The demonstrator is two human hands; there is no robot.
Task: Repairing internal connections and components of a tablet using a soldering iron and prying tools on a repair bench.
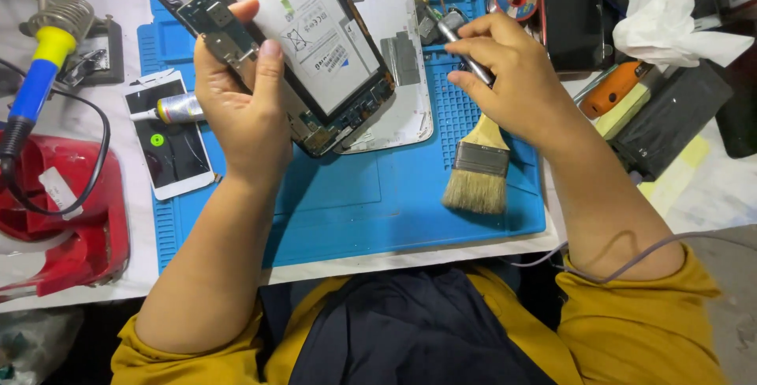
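Opened tablet (311,54), back cover off with battery exposed, sits tilted in the left hand (240,105) above the blue mat's (355,203) far-left corner; grip is fingers and thumb clamped on its edge. Right hand (512,85) pinches a thin metal tool (465,57) above the paintbrush (479,164). Risk: a tool slip could puncture the battery or scratch the board; the edge-only hold could let the tablet drop onto the mat.
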